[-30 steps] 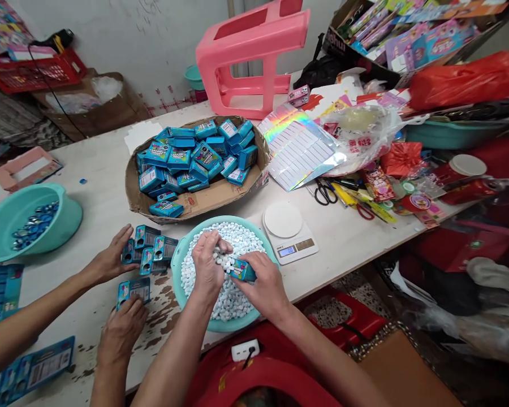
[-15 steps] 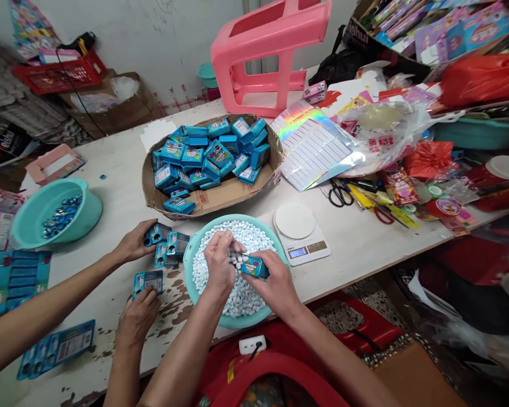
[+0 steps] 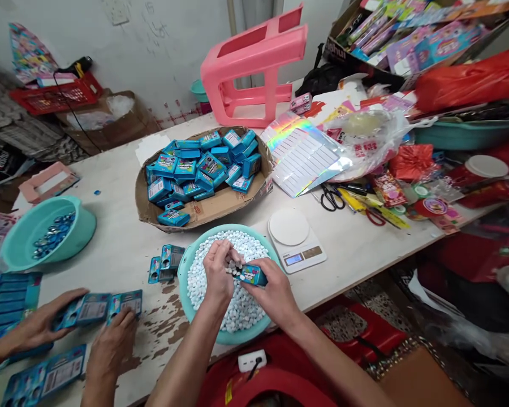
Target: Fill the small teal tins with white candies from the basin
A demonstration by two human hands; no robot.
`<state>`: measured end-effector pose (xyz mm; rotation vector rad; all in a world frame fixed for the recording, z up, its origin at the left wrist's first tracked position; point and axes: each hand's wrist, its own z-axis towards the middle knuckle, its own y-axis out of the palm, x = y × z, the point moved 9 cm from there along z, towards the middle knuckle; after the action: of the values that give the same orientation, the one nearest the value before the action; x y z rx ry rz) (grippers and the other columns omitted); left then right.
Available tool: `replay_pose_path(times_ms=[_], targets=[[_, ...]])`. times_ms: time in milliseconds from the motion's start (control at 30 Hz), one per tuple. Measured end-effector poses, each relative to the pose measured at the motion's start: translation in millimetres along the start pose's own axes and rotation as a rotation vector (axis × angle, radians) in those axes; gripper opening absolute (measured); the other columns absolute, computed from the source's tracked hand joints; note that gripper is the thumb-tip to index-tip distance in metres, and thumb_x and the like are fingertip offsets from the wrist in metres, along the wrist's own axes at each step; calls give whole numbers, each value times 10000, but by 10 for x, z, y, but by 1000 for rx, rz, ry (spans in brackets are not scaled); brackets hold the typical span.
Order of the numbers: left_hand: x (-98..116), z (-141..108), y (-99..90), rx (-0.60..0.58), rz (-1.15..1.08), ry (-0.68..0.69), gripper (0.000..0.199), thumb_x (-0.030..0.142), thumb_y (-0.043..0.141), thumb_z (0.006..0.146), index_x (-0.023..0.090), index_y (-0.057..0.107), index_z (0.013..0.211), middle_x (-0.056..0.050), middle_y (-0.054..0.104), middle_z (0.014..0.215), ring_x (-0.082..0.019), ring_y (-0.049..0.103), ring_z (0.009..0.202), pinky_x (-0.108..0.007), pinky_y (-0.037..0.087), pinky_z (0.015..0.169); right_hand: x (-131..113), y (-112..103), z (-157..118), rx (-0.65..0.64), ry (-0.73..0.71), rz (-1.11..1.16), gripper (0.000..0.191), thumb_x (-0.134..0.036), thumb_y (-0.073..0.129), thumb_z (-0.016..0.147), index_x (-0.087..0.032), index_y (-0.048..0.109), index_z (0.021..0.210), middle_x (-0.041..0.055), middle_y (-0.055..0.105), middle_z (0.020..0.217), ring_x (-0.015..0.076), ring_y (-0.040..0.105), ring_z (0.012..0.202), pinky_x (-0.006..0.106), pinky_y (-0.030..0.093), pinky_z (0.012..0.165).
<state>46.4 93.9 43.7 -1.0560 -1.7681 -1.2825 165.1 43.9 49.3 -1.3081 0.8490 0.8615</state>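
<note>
Over a turquoise basin [image 3: 186, 302] full of small white candies [image 3: 241, 316], my right hand [image 3: 274, 285] grips a small blue candy box [image 3: 253, 275], its end facing left. Close against that end, my left hand [image 3: 219, 269] is curled around a few white candies [image 3: 233, 265]. Some candies show between its fingers and the box. To the left of the basin stand a few more blue boxes [image 3: 172, 257] on the table.
A cut-down carton [image 3: 212, 212] of blue boxes lies behind the basin. At right are a white scale [image 3: 289, 227] and scissors [image 3: 332, 198]. A co-worker's hands [image 3: 110, 345] handle blue boxes at left, near another turquoise basin [image 3: 78, 226] holding small shiny blue pieces.
The co-worker's hands have carried blue boxes from beside the basin toward the lower left. My hands stay over the basin with candies and box. The view has shifted slightly.
</note>
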Motion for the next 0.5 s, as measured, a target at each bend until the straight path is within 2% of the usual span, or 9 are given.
replay_pose_path(times_ms=[133, 233, 400, 467, 500], targets=[[-10, -18, 11, -5, 27, -9, 188, 320, 567, 800, 173, 516, 696, 14, 518, 558, -112, 515, 498, -228, 403, 509, 7, -17, -8, 8, 7, 8, 295, -142, 699, 692, -230, 603, 957, 27, 619, 895, 216, 561, 873, 328, 453, 768], [19, -39, 19, 1, 21, 26, 173, 309, 571, 794, 172, 529, 697, 7, 527, 606, -109, 518, 529, -230, 426, 534, 22, -14, -12, 19, 15, 32, 284, -133, 701, 686, -226, 603, 936, 20, 617, 887, 206, 560, 861, 322, 453, 767], [64, -73, 171, -100, 29, 1, 180, 333, 551, 803, 175, 559, 719, -9, 549, 605, -130, 543, 543, -261, 457, 572, 68, 8, -16, 19, 45, 93, 332, -122, 728, 650, -225, 611, 943, 11, 618, 895, 199, 571, 870, 320, 460, 772], [174, -41, 104, -88, 47, 63, 199, 350, 534, 810, 175, 570, 724, -16, 563, 606, -146, 566, 566, -281, 473, 604, 69, -22, -38, 16, 54, 163, 341, -133, 746, 641, -228, 617, 942, 10, 619, 903, 195, 582, 872, 317, 468, 776], [229, -14, 12, -60, 76, 106, 213, 363, 521, 815, 177, 577, 729, -21, 574, 617, -157, 580, 592, -299, 482, 633, 58, -52, -56, 15, 50, 204, 343, -144, 755, 640, -228, 619, 943, 13, 620, 914, 194, 587, 880, 319, 472, 787]])
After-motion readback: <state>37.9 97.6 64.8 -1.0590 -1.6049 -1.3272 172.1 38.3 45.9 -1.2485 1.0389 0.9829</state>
